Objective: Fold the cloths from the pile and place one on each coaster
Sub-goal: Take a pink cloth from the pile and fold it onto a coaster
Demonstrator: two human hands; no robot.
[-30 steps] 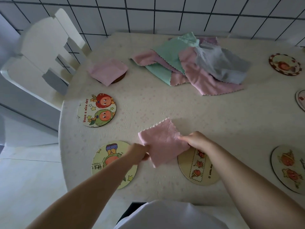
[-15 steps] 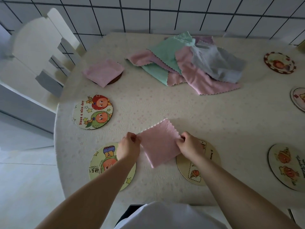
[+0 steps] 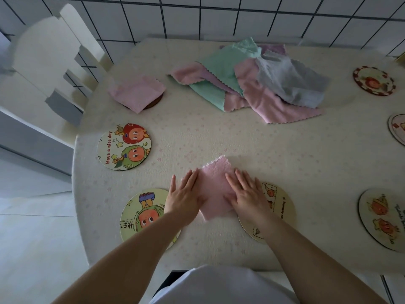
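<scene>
Far left of the table (image 3: 219, 137) stands a white chair (image 3: 47, 62), its back toward the tiled wall (image 3: 219, 16). On the table's left edge sits the "Have a nice day" coaster (image 3: 124, 147), bare, with two cartoon faces up. Beyond it, toward the wall, a dark coaster (image 3: 156, 101) peeks out from under a folded pink square (image 3: 137, 92) — that one is covered. On the near side of the "Have a nice day" coaster lies a yellow-green coaster (image 3: 144, 213), and the left forearm crosses over its right part.

Now the action: the left hand (image 3: 184, 194) lies flat, fingers straight and spread, pressing the left edge of the small pink cloth (image 3: 215, 189). The cloth is folded small, lying on the bare table between the yellow-green coaster and the cream coaster (image 3: 271, 207), its scalloped corner pointing toward the wall. The right hand (image 3: 245, 194) — also flat, fingers extended — presses down on the cloth's right side, with its heel over the cream coaster's left rim. Neither hand curls round anything; both palms press down.

Toward the wall from the cloth, the pile (image 3: 252, 84) sprawls loose: mint green, pink, lilac and grey pieces overlapping. Right of the pile, a red-rimmed coaster (image 3: 373, 81) sits bare. Nearer along the right edge, a coaster (image 3: 397, 130) is cut off by the frame, and another large one (image 3: 383, 218) with red cartoon figures lies well right of the cream coaster.
</scene>
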